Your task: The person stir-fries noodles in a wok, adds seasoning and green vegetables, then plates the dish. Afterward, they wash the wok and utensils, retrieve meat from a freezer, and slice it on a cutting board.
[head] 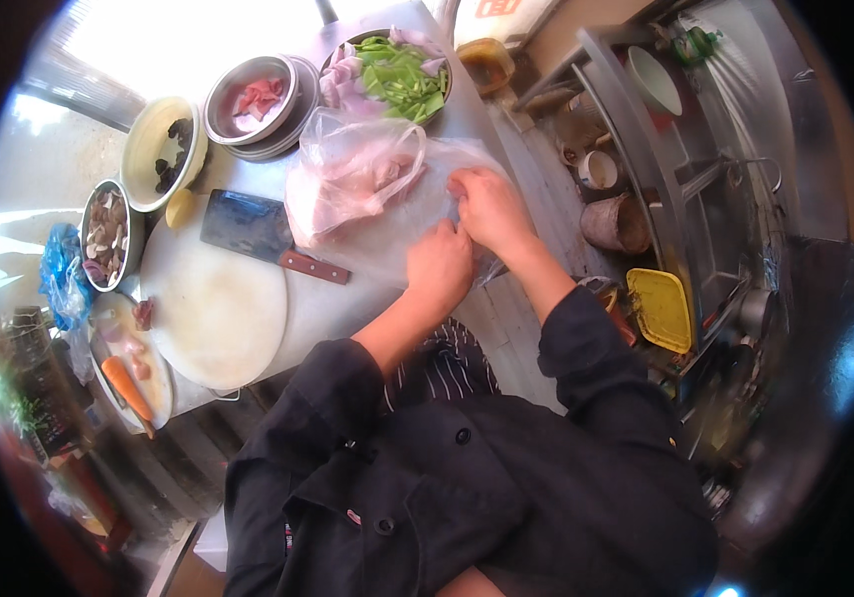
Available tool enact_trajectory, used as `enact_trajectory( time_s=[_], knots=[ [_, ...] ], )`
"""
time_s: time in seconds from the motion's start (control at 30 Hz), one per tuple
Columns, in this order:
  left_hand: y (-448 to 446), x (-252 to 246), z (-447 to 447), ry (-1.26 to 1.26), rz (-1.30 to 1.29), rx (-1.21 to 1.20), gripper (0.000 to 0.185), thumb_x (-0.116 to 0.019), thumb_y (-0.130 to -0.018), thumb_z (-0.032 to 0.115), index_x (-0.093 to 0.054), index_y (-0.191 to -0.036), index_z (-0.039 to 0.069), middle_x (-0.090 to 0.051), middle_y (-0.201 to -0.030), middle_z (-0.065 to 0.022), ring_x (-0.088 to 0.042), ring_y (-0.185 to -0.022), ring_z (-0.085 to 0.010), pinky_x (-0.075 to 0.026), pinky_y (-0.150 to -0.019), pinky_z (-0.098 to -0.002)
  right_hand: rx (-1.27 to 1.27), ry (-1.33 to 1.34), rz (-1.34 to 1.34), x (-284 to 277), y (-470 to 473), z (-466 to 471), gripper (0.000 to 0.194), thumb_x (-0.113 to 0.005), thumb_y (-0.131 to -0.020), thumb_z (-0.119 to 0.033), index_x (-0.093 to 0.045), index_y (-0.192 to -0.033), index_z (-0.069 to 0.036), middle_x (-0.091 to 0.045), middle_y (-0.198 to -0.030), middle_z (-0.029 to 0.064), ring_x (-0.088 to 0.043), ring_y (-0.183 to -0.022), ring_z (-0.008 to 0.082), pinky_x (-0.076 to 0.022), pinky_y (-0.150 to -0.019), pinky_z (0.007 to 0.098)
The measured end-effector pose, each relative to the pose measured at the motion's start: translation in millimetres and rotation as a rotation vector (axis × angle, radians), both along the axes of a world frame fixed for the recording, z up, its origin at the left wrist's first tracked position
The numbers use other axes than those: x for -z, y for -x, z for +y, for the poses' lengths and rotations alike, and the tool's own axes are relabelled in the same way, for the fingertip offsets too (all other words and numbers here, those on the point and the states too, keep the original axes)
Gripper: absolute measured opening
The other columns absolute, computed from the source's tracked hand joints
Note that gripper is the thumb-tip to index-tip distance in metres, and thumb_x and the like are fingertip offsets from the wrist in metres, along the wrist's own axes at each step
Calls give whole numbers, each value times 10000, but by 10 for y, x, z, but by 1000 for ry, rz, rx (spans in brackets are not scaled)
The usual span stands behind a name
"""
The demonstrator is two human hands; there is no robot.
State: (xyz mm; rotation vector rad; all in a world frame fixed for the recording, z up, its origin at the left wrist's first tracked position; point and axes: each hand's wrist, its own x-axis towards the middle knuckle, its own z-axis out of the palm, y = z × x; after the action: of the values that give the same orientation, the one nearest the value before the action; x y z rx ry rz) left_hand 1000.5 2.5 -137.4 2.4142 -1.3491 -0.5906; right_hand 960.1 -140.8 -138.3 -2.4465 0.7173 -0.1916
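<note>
Both of my hands meet on a clear plastic bag at the right side of the metal worktable. My left hand pinches its near edge, and my right hand grips it just beyond, fingers bent. Left of the hands sits another thin plastic bag with pale pink raw meat, perhaps poultry, inside. A cleaver with a dark blade and wooden handle lies beside that bag, its blade partly over a round white cutting board.
Along the back stand a bowl of cut green peppers and onion, stacked metal bowls, a cream bowl with dark pieces and a mushroom bowl. A carrot lies on a smaller board at left. A metal sink unit stands at right.
</note>
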Motion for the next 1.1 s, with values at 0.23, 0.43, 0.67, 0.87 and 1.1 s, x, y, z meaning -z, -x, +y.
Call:
enact_trajectory(
  time_s=[0.23,0.43,0.67,0.87,1.1],
  knots=[
    [-339,-299,302,139,72,-118,416,-754,-811,251,-633,-1161,60,-708,-1100,-154,-696,-1031,-353,-585,-815,-494,-62,157,229,124,-50,-111,107,-627,-903,-83,-716,-953,-55,-703,-990,187,-691,-961,412,-554,-832,495],
    [-540,-883,935,534,507,-431,343,-808,-830,134,-632,-1100,15,-704,-970,-114,-701,-889,-248,-570,-777,-368,-114,-339,-48,-144,14,-208,167,-711,-779,-80,-686,-932,-17,-642,-773,84,-627,-735,203,-514,-698,374],
    [-851,-797,2314,755,690,-954,300,-774,-904,115,-647,-1138,-25,-722,-1007,-91,-695,-934,-155,-594,-791,-324,-143,-1041,-187,-1239,-176,667,426,-721,-900,15,-630,-1317,14,-670,-1047,40,-642,-905,120,-556,-780,272],
    [-1387,-643,3563,622,-102,-1085,282,-766,-866,68,-655,-1115,-4,-694,-1002,-92,-669,-893,-197,-562,-760,-343,-402,-758,-344,-1251,-900,2272,404,-695,-892,55,-651,-1291,8,-716,-1167,120,-738,-1054,194,-606,-867,321],
    [-1905,21,4416,333,-273,-801,404,-795,-836,67,-666,-1218,52,-685,-1157,-146,-655,-1082,-373,-529,-939,-470,-569,-94,-113,-376,-1751,3386,348,-681,-894,-11,-681,-1242,-5,-691,-1205,173,-738,-983,296,-601,-847,382]
  ],
)
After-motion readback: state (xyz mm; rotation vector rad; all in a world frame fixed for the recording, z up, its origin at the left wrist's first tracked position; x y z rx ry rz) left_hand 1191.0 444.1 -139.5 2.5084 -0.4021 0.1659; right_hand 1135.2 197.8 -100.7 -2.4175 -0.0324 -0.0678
